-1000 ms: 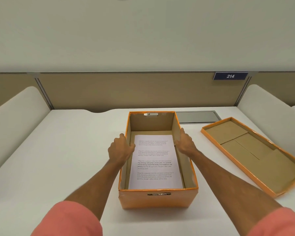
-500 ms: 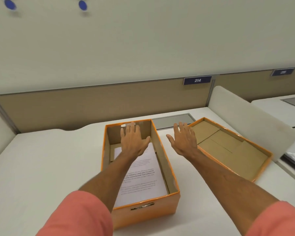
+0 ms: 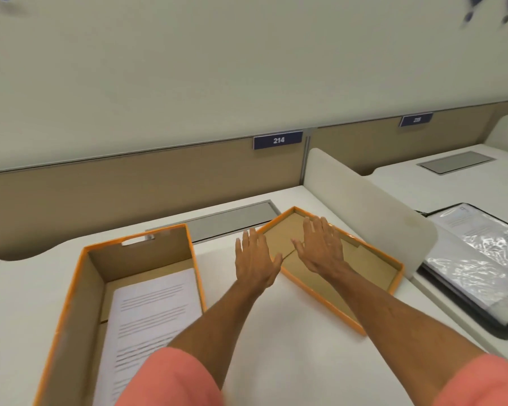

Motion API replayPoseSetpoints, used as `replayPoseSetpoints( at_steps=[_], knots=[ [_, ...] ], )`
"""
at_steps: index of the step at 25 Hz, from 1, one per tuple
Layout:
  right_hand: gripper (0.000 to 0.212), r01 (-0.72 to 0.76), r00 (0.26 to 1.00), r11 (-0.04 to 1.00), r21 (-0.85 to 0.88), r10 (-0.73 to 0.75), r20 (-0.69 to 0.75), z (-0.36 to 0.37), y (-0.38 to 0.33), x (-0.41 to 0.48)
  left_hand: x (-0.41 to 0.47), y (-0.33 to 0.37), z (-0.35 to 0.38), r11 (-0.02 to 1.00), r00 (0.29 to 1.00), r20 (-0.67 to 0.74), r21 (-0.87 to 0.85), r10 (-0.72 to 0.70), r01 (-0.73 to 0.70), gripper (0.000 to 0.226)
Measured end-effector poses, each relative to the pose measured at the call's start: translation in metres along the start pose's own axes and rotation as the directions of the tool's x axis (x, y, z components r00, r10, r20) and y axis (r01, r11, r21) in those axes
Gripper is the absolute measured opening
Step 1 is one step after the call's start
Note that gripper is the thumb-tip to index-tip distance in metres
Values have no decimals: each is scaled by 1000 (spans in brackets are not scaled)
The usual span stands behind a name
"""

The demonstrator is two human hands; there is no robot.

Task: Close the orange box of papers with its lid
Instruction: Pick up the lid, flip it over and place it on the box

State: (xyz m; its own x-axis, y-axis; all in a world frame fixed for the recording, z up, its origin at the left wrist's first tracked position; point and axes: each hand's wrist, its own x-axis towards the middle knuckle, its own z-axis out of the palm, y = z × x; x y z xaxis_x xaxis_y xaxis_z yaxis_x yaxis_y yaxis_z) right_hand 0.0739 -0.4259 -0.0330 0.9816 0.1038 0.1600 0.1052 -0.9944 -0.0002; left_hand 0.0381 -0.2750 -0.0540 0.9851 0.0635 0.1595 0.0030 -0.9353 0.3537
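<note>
bare desk between orange box and lid, divider just beyond lid

white desk, grey metal cable flap recessed near its back edge. tan partition panel behind, blue number plate reading 214 on its top edge. white rounded side divider on the right. past it a neighbouring desk with a black folder of clear plastic sleeves, another grey flap, second blue plate, number blurred.
</note>
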Motion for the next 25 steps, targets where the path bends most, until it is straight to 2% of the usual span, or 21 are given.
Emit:
replayPoseSetpoints(
  at_steps=[7,10,13,17,19,22,25],
  knots=[
    [65,5,994,1000,-4,-4,107,59,87,44,14,55,99,989,984,108,-10,-144,146,70],
    [67,-11,989,1000,-12,13,147,87,113,58,20,61,127,962,957,111,-34,-267,272,74],
    [67,-34,984,999,-1,34,175,108,131,76,21,63,149,950,944,108,25,-311,311,78],
    [80,-135,956,988,79,109,273,121,145,101,21,65,162,936,935,51,-17,-351,352,86],
    [85,-185,936,978,92,147,321,126,149,110,22,65,162,920,919,64,-31,-389,391,89],
    [75,-222,931,968,118,174,321,130,148,118,21,66,162,903,903,112,-68,-416,424,85],
    [63,-327,915,919,219,249,318,124,142,121,21,61,157,893,903,154,-154,-400,422,82]
  ],
)
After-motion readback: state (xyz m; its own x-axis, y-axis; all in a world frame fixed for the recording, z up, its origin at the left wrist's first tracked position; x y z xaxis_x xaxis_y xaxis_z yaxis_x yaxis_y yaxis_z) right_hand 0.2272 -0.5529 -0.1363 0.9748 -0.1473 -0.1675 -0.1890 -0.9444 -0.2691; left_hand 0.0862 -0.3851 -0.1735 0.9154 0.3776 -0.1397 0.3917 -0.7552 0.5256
